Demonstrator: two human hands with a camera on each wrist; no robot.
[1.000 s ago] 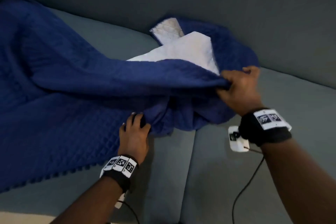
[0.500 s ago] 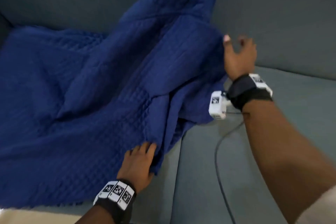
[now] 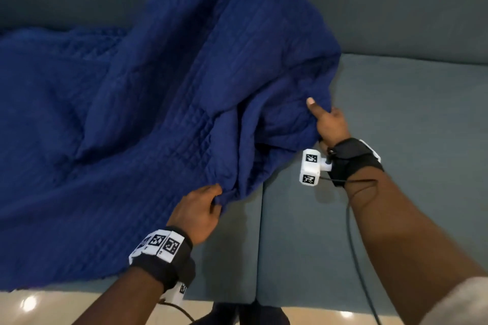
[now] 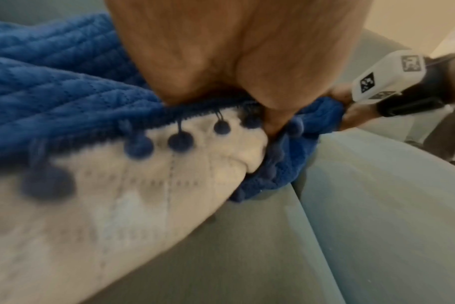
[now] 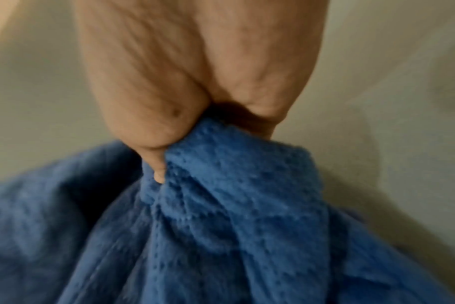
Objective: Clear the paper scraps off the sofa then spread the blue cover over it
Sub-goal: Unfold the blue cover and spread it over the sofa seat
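A quilted blue cover (image 3: 137, 119) lies over the left seat of the grey sofa (image 3: 396, 140) and rises in a tall fold against the backrest. My left hand (image 3: 203, 208) grips its front edge near the seam between the cushions. In the left wrist view my left hand (image 4: 234, 72) holds the pom-pom trimmed hem, with the cover's white underside (image 4: 133, 185) showing below. My right hand (image 3: 327, 124) grips a bunched fold of the cover at its right side, thumb up. The right wrist view shows my right hand (image 5: 195, 82) pinching gathered blue cover (image 5: 234, 205).
The right sofa cushion (image 3: 412, 103) is bare grey fabric. A seam (image 3: 260, 232) runs between the two cushions. A black cable (image 3: 353, 245) trails from my right wrist across the cushion. Pale floor (image 3: 52, 306) shows along the sofa's front edge.
The cover's white underside no longer shows from above; the blue side is flipped up against the backrest. My right hand dropped lower and now grips a fold. My left hand kept the front edge.
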